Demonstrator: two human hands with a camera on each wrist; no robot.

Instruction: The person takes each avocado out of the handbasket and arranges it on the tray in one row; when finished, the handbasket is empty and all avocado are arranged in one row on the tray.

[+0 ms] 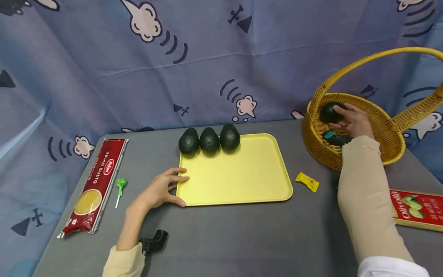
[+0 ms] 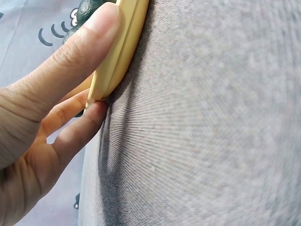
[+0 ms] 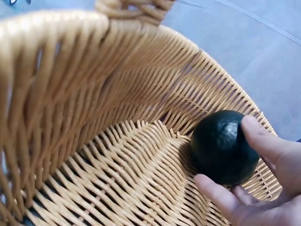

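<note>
My right hand reaches into the yellow wicker basket and grips a dark green avocado. In the right wrist view, thumb and fingers sit on either side of this avocado, by the woven basket wall. At the yellow tray, my left hand holds the near left corner. The left wrist view shows the thumb over the tray's rim and fingertips against its outer side. Three avocados stand side by side along the tray's far left edge.
A red pasta packet and a green lollipop lie left of the tray. Between tray and basket is a yellow wrapped candy. A red box with olives pictured lies beyond the right forearm. The basket's tall handle arches above it.
</note>
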